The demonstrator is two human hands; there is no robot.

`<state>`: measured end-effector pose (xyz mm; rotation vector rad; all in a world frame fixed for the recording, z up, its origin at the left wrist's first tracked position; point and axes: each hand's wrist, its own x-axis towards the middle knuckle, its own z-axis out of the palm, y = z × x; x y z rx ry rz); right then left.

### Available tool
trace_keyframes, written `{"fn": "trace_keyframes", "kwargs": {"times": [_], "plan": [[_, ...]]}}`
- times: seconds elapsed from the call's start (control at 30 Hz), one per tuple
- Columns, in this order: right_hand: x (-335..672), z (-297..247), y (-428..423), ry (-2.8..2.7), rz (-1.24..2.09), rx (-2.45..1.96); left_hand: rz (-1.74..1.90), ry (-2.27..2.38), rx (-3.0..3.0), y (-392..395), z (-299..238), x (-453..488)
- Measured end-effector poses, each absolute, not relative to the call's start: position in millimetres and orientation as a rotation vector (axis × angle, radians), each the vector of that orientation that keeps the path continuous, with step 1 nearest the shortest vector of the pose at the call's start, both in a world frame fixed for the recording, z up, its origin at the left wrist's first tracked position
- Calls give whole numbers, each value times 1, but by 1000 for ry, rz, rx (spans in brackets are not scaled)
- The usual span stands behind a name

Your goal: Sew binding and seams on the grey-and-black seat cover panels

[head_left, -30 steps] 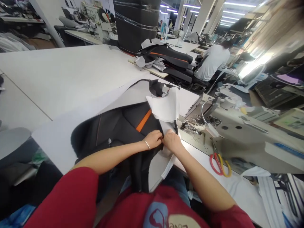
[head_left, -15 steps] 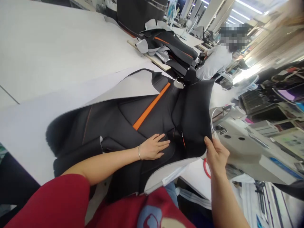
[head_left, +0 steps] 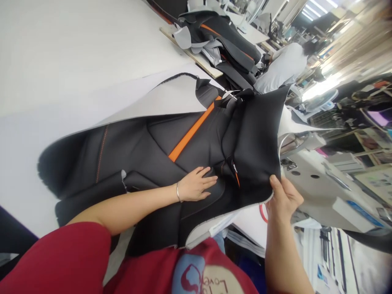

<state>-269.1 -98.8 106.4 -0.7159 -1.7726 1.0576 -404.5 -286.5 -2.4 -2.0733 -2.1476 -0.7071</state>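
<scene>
A black padded cover (head_left: 137, 147) with an orange stripe (head_left: 190, 134) and grey-white backing lies across the white table in front of me. My left hand (head_left: 196, 183) rests flat on its black face, fingers stretched out, a thin bracelet at the wrist. My right hand (head_left: 283, 198) pinches the lower right corner of a black flap (head_left: 257, 143) and holds it lifted above the sewing machine, thumb on top. The flap hides most of the machine's head.
A grey sewing machine (head_left: 315, 183) stands to the right, red scissor handles (head_left: 262, 212) peeking under the flap. A stack of black and grey covers (head_left: 220, 36) sits at the far table edge. A person in a white shirt (head_left: 281, 69) sits beyond.
One second ago both hands were pinched together at the white backing by the machine. Since then the piece was turned black side up, my left hand flattened, and my right lifted the flap.
</scene>
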Motion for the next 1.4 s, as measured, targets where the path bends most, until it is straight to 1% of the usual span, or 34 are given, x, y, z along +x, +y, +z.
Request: {"fn": "trace_keyframes", "kwargs": {"times": [0.17,0.33,0.43,0.57,0.6,0.67,0.73,0.77,0.97,1.0,1.03,1.13,1.2,1.3,1.4], "plan": [[-269,105,-95,-1726,1151,-709,-709,-2166,-2072,-285,-3,-405],[-264,96,-81,-1806,1308,-683,-766,-2181,-2105,-285,-5,-421],[-259,95,-79,-2008,1394,-762,-745,-2240,-2123,-285,2,-422],[-255,101,-90,-2488,1490,-876,-608,-2372,-1947,-279,20,-387],[-256,102,-94,-2621,1443,-890,-571,-2396,-1892,-276,22,-376],[-258,104,-101,-2837,1227,-941,-523,-2384,-1852,-269,24,-357],[-259,105,-105,-2922,971,-1011,-512,-2332,-1891,-264,20,-349],[-259,106,-106,-2924,902,-1028,-514,-2311,-1924,-263,16,-348],[-253,116,-106,-2773,840,-1064,-529,-2312,-1962,-268,-1,-361],[-252,117,-106,-2731,911,-1080,-529,-2311,-1962,-269,-1,-361],[-252,117,-106,-2673,1052,-1089,-530,-2308,-1965,-269,-1,-361],[-252,112,-107,-2333,1687,-1102,-551,-2313,-1960,-270,1,-361],[-252,104,-109,-2058,1972,-1099,-572,-2319,-1948,-269,2,-361],[-250,90,-112,-1833,2096,-1067,-579,-2328,-1932,-269,2,-361],[-249,79,-114,-1753,2169,-1004,-555,-2341,-1927,-270,2,-362]]}}
